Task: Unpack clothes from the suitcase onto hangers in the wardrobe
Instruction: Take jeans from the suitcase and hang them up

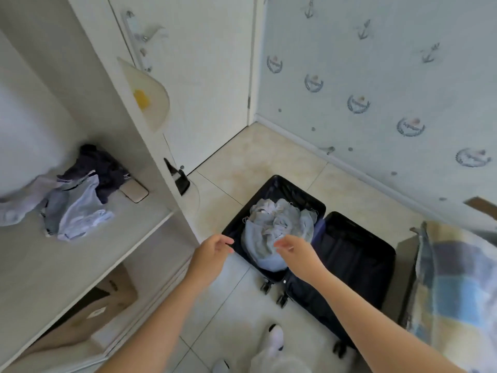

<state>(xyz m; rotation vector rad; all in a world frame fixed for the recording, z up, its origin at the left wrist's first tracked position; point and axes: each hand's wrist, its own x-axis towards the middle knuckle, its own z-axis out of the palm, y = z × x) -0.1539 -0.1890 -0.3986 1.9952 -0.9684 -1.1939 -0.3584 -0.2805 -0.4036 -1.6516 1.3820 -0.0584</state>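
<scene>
- The wardrobe [94,251] stands open to the left of both hands. Its pale shelf runs well apart from the left hand.
- An anchor-patterned wall [376,63] rises beyond the hands, and a white door [201,76] is shut in the corner ahead of the left hand.
- The suitcase [357,254] lies open flat on the tiled floor [269,146], directly under and ahead of the hands. Its two dark halves are side by side, with the wheels toward the person.
- Checked bedding [457,278] sits to the right of the right forearm, apart from it.
- A pile of pale blue-grey clothes [271,224] fills the suitcase half nearer the left hand, just beneath the right hand's fingertips.
- A second heap of garments [78,205], some navy and some pale, lies on the wardrobe shelf far to the left of the left hand.
- A cardboard box [107,300] sits in the compartment under that shelf, below and left of the left forearm.
- The left hand [212,251] is released, with relaxed fingers grasping nothing, and hovers at the suitcase's rim beside the pile.
- The right hand [293,254] is also released and grasping nothing, its fingers reaching over the pile. Whether they touch the fabric cannot be told.
- A phone [134,191] lies on the shelf against the navy garment, left of the left hand.
</scene>
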